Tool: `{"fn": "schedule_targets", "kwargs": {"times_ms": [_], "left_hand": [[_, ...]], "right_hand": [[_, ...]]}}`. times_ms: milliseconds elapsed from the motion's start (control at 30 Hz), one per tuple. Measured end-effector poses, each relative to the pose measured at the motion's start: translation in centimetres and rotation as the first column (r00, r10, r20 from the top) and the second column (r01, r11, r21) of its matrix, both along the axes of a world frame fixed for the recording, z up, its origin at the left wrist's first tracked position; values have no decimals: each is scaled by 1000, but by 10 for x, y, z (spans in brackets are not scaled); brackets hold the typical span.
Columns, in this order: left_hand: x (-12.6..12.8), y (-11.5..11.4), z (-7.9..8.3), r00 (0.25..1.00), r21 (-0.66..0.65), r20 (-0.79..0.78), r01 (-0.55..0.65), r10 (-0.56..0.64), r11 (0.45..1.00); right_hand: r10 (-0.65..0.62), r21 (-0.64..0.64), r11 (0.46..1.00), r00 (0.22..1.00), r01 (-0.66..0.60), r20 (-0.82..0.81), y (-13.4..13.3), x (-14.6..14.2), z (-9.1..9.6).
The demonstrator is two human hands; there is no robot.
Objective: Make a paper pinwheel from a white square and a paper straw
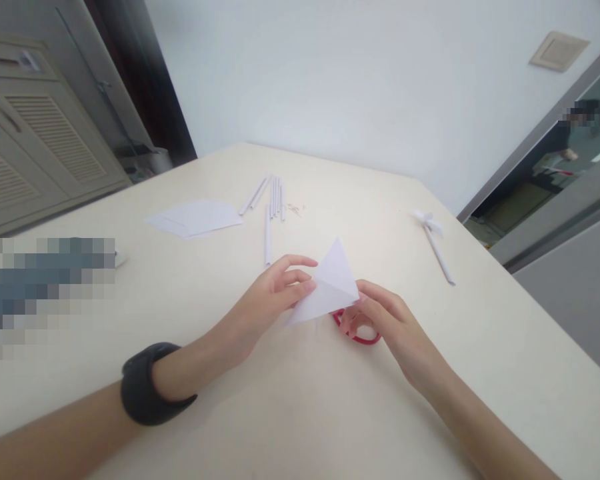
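A folded white paper triangle [330,283] is held just above the cream table [290,413], between both hands. My left hand [273,297] pinches its left edge with fingers and thumb. My right hand [387,323] grips its right corner, fingers curled. Under the paper and my right hand lies a pair of scissors with red handles [360,337], partly hidden. A black band [147,383] is on my left wrist.
Farther back lie several rolled white paper sticks [273,200], a few loose white sheets [197,218] and a small pile of pins [296,209]. A paper pinwheel on a stick [435,240] lies at the right. A cabinet [35,140] stands at the left, and a doorway opens at the right.
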State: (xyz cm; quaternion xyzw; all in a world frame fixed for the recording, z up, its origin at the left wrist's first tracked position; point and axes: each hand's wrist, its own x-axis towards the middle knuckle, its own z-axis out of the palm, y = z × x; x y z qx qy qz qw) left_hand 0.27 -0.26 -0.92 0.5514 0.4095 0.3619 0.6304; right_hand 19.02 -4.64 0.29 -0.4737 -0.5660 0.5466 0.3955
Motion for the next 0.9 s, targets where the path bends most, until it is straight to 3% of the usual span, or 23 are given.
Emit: {"fn": "schedule_targets", "kwargs": {"times_ms": [133, 267, 400, 667, 800, 900], "left_hand": [[0, -3, 1, 991, 126, -126, 55, -39, 990], [5, -9, 8, 935, 212, -330, 211, -133, 954], [9, -14, 14, 882, 253, -405, 361, -241, 898], [7, -18, 10, 838, 198, -485, 385, -251, 901], [8, -20, -2, 841, 348, -509, 397, -185, 849], [8, -18, -3, 821, 364, -529, 448, -215, 817]], "right_hand": [[-21, -59, 998, 999, 24, 46, 1, -4, 1], [-44, -48, 998, 996, 48, 74, 2, -6, -4], [-117, 3, 993, 986, 117, 119, 3, -4, -14], [-205, 122, 976, 950, 180, 237, 4, -5, -23], [-219, 163, 971, 919, 173, 328, 1, -11, -21], [-201, 167, 975, 910, 149, 363, 0, -13, -21]]}}
